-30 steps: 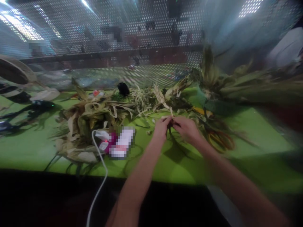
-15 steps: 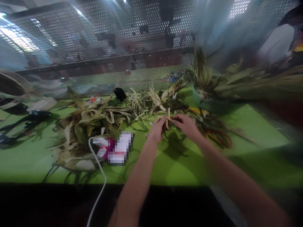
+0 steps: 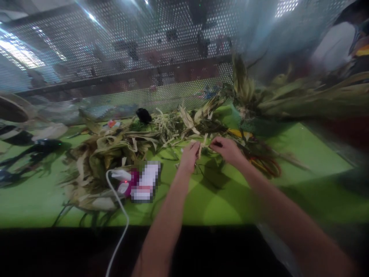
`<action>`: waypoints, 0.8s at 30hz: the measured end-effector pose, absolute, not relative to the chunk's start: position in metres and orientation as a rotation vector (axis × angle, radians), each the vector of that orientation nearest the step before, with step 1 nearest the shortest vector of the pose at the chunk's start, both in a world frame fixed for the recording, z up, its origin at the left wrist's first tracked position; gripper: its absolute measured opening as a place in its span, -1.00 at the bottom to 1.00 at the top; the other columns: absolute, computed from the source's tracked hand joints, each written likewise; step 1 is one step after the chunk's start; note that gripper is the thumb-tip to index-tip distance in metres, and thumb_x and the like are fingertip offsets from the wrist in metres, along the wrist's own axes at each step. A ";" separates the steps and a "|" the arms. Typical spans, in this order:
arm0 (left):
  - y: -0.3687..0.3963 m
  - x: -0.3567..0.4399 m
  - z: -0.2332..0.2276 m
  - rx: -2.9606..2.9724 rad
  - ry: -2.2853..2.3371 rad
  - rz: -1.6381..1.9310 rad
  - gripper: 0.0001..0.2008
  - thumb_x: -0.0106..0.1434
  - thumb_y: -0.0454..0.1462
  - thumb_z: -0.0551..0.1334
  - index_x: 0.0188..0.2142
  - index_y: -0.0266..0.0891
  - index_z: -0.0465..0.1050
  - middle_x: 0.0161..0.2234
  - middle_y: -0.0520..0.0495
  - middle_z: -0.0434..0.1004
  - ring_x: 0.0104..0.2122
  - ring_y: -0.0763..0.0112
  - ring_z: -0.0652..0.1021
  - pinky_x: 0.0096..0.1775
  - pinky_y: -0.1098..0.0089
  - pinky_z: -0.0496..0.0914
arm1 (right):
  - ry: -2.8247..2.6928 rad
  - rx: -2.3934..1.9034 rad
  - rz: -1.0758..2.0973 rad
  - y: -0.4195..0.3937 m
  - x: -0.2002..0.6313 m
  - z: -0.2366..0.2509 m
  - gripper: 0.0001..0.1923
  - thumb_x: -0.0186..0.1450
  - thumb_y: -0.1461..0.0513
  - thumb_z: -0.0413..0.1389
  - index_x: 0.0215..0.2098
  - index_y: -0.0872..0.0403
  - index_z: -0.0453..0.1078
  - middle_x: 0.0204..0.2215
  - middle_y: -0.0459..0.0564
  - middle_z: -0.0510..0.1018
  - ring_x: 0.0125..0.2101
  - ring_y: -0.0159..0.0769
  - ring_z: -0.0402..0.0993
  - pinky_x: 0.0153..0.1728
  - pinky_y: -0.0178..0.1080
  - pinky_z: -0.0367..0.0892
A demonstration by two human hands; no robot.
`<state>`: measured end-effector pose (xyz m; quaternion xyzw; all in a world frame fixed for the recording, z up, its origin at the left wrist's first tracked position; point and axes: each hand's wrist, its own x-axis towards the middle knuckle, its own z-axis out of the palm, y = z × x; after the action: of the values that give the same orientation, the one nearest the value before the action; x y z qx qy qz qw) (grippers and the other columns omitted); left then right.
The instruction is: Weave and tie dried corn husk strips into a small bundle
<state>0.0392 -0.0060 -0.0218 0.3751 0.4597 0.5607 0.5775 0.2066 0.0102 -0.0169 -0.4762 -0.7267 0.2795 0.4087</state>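
Observation:
Over the green table, my left hand (image 3: 189, 156) pinches a pale strip of dried corn husk (image 3: 205, 139) that sticks up past the fingertips. Just to its right is my right hand (image 3: 227, 149), its thumb and forefinger pressed together close to the strip. What lies between those right fingertips is too small and blurred to make out. Behind both hands lie dried corn husks (image 3: 188, 120) and a tangle of thin shredded strips (image 3: 165, 125). A large heap of wide husks (image 3: 106, 150) spreads to the left of my left hand.
A blurred-out phone-like slab (image 3: 146, 181) lies beside a magenta power socket (image 3: 131, 184) with a white cable (image 3: 120, 204) hanging over the table's front edge. Left stands a black tripod (image 3: 31, 152). A green basket (image 3: 245, 119) with husks stands right. A person (image 3: 336, 42) is at far right.
My right hand has drawn slightly away from my left, so a gap now shows between their fingertips. My left hand stays on the strip. The whole view has shifted a little.

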 end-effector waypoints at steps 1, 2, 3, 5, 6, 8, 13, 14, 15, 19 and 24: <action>-0.006 0.038 -0.024 0.935 1.084 1.305 -0.71 0.12 -0.09 0.33 -0.50 -0.25 0.38 -0.61 0.12 0.27 -0.61 0.59 0.25 -0.55 0.49 0.12 | -1.821 -1.181 0.740 0.010 0.207 -0.016 -0.84 0.22 0.13 0.14 -0.40 0.06 0.48 -0.45 -0.08 0.55 -0.42 -0.30 0.39 -0.37 -0.28 0.19; -0.005 0.037 -0.026 0.995 1.091 1.300 -0.71 0.14 -0.09 0.32 -0.50 -0.25 0.39 -0.60 0.10 0.29 -0.59 0.57 0.27 -0.53 0.48 0.13 | -1.800 -1.157 0.794 0.010 0.207 -0.015 -0.81 0.23 0.11 0.14 -0.38 0.06 0.49 -0.43 -0.08 0.56 -0.40 -0.29 0.39 -0.35 -0.27 0.21; -0.005 0.037 -0.029 1.052 1.094 1.292 -0.72 0.16 -0.08 0.31 -0.48 -0.25 0.42 -0.57 0.09 0.32 -0.56 0.55 0.29 -0.50 0.48 0.16 | -1.764 -1.130 0.860 0.010 0.207 -0.014 -0.77 0.23 0.07 0.13 -0.37 0.06 0.49 -0.42 -0.07 0.56 -0.39 -0.29 0.39 -0.34 -0.26 0.22; -0.005 0.037 -0.033 1.140 1.083 1.265 -0.73 0.19 -0.07 0.29 -0.44 -0.24 0.47 -0.52 0.05 0.38 -0.50 0.51 0.33 -0.43 0.46 0.20 | -1.655 -1.090 0.999 0.009 0.205 -0.012 -0.71 0.22 0.01 0.14 -0.39 0.07 0.47 -0.44 -0.08 0.54 -0.40 -0.31 0.38 -0.33 -0.27 0.24; -0.005 0.038 -0.035 1.170 1.076 1.247 -0.72 0.19 -0.06 0.28 -0.43 -0.24 0.49 -0.50 0.04 0.40 -0.48 0.50 0.34 -0.41 0.45 0.22 | -1.596 -1.077 1.058 0.009 0.204 -0.012 -0.69 0.19 -0.01 0.17 -0.43 0.07 0.45 -0.48 -0.09 0.51 -0.43 -0.33 0.36 -0.34 -0.27 0.24; -0.006 0.040 -0.036 1.218 1.075 1.220 -0.71 0.20 -0.05 0.27 -0.43 -0.23 0.50 -0.49 0.03 0.41 -0.47 0.48 0.33 -0.39 0.44 0.21 | -1.489 -1.064 1.127 0.009 0.201 -0.012 -0.66 0.11 -0.02 0.23 -0.50 0.08 0.40 -0.53 -0.12 0.47 -0.47 -0.36 0.32 -0.36 -0.28 0.23; -0.009 0.043 -0.033 1.231 1.067 1.143 -0.71 0.18 -0.04 0.29 -0.42 -0.23 0.49 -0.55 0.05 0.35 -0.53 0.49 0.28 -0.46 0.45 0.14 | -1.353 -1.091 1.090 0.011 0.199 -0.015 -0.61 0.01 -0.04 0.28 -0.57 0.07 0.32 -0.60 -0.16 0.36 -0.52 -0.39 0.23 -0.43 -0.29 0.17; -0.010 0.044 -0.032 1.211 1.046 1.122 -0.70 0.15 -0.03 0.31 -0.44 -0.23 0.47 -0.57 0.06 0.31 -0.56 0.51 0.25 -0.48 0.45 0.12 | -1.329 -1.111 1.072 0.012 0.199 -0.015 -0.61 0.00 -0.04 0.29 -0.59 0.07 0.30 -0.62 -0.17 0.33 -0.53 -0.41 0.19 -0.46 -0.30 0.14; -0.012 0.045 -0.030 1.194 1.021 1.104 -0.69 0.13 -0.03 0.33 -0.46 -0.24 0.45 -0.60 0.08 0.27 -0.58 0.54 0.22 -0.50 0.45 0.09 | -1.304 -1.127 1.062 0.012 0.200 -0.015 -0.60 -0.01 -0.03 0.30 -0.61 0.07 0.29 -0.64 -0.18 0.31 -0.55 -0.42 0.16 -0.48 -0.30 0.12; -0.018 0.051 -0.024 1.158 0.911 1.065 -0.65 0.06 -0.03 0.39 -0.48 -0.27 0.40 -0.63 0.12 0.17 -0.64 0.62 0.12 -0.57 0.47 -0.03 | -1.246 -1.125 1.063 0.013 0.204 -0.012 -0.59 -0.02 -0.03 0.30 -0.61 0.07 0.28 -0.65 -0.20 0.27 -0.58 -0.44 0.13 -0.51 -0.30 0.09; -0.015 0.053 -0.029 1.093 0.951 1.161 -0.63 0.08 0.01 0.35 -0.41 -0.27 0.40 -0.65 0.15 0.16 -0.66 0.64 0.16 -0.59 0.50 0.00 | -1.332 -1.112 1.080 0.009 0.205 -0.007 -0.64 0.11 -0.04 0.22 -0.48 0.08 0.37 -0.56 -0.14 0.41 -0.52 -0.41 0.26 -0.46 -0.31 0.20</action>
<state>0.0530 -0.0151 -0.0286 0.4714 0.4102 0.5007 0.5990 0.2049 0.0094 -0.0071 -0.4640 -0.5562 0.4506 0.5218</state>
